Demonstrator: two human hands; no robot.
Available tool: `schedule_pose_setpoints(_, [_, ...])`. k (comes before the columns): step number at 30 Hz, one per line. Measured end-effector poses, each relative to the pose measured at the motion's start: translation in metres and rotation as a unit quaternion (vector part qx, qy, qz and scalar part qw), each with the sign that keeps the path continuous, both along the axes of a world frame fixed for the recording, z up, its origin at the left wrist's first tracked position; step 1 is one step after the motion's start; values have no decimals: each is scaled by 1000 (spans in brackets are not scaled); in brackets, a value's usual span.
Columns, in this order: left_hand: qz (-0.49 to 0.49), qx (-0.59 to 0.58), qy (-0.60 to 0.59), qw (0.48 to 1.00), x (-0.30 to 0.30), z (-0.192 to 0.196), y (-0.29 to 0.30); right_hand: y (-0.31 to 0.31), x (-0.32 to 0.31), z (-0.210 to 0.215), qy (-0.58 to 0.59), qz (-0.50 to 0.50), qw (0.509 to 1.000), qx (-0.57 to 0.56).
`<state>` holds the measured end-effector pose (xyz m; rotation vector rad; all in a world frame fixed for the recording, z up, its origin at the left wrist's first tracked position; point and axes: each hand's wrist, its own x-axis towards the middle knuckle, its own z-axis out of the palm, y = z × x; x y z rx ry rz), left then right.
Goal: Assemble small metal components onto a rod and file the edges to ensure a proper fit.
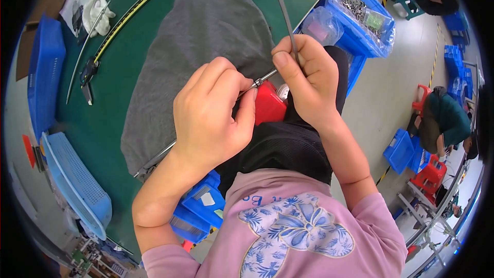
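Observation:
A thin metal rod [266, 76] with a stepped collar runs between my two hands. Finger and thumb of my left hand [211, 110] pinch it just behind the collar. Another stretch of metal rod [164, 150] shows past my left wrist, on the cloth; the hand hides whether it is the same piece. My right hand [311, 74] is closed on a narrow, flat grey strip [282, 7] that sticks up past the fingers. The rod's far end meets this hand near the thumb, and the exact contact is hidden. Below lies a grey cloth [206, 25] on the green table [116, 118].
Left on the table are a yellow-and-black measuring tape [136, 7], a cutter knife [88, 77], a thin rod [82, 54] and white gloves [96, 13]. Blue baskets [45, 72] line the left edge. A blue bin [357, 18] of metal parts stands right; people sit beyond.

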<state>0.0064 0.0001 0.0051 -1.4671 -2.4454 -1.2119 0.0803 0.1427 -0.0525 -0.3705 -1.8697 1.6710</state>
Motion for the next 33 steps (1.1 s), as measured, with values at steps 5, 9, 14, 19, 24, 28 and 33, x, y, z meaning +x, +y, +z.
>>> schedule_pose_setpoints(5, [8,-4,-11,1000,-1,0,-2,7,0,18,-97,-31,994,49])
schedule_pose_setpoints(9, [42,-20,14,999,-3,6,-2,14,-5,17,-43,-17,999,24])
schedule_pose_setpoints(14, [83,-29,52,995,-6,-3,-2,-3,0,27,-41,99,988,109])
schedule_pose_setpoints(19, [94,12,12,995,-6,-9,-1,-7,1,14,-20,68,966,248])
schedule_pose_setpoints(24, [77,36,23,996,-9,-13,0,0,-3,3,11,-13,943,333])
schedule_pose_setpoints(28, [73,2,21,997,-11,-10,0,-3,-2,2,13,-31,948,317])
schedule_pose_setpoints(33, [81,-55,32,995,-14,10,-14,-3,3,4,-66,-67,979,182])
